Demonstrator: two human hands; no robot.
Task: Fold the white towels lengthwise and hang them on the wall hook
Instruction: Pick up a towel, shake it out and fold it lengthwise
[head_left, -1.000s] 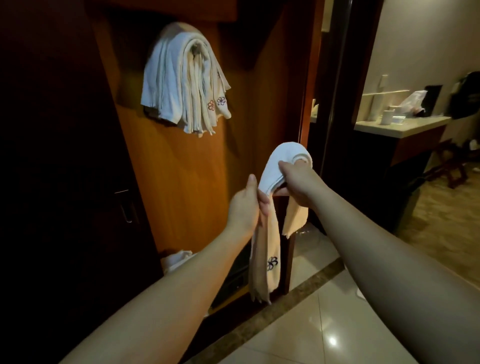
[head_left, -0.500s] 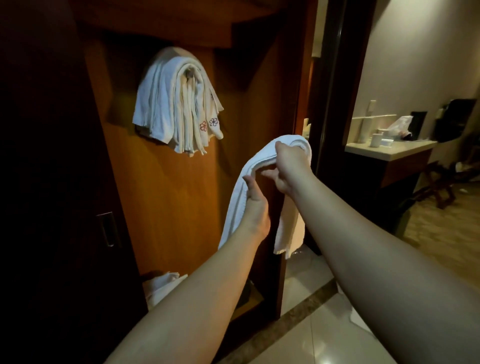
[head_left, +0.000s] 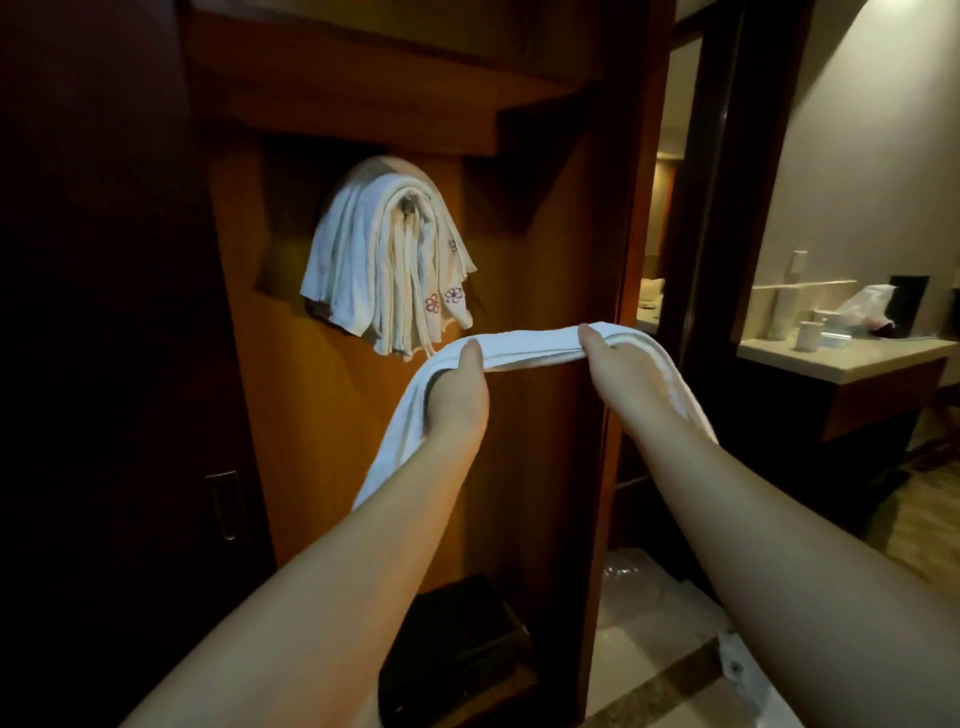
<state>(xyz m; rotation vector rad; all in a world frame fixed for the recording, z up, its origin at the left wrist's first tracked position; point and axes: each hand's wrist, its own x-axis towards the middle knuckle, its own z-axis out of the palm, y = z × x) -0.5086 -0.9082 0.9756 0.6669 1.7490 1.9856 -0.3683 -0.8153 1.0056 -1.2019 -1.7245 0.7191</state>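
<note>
A folded white towel (head_left: 530, 345) is stretched level between both hands, its ends drooping past each wrist. My left hand (head_left: 457, 400) grips it on the left, my right hand (head_left: 618, 374) on the right, roughly a forearm's length apart. Up and to the left, several white towels with small flower marks (head_left: 384, 270) hang bunched over a wall hook (head_left: 410, 205) on the wooden panel. The held towel sits just below and right of that bunch, apart from it.
A wooden shelf (head_left: 363, 109) juts out above the hook. A dark door with a handle (head_left: 223, 506) stands at left. A dark object (head_left: 457, 644) lies low in the alcove. At right, a counter (head_left: 841, 358) carries cups and bottles.
My hands rose and spread apart, pulling the towel from a hanging loop into a level strip. The view moved closer to the hook.
</note>
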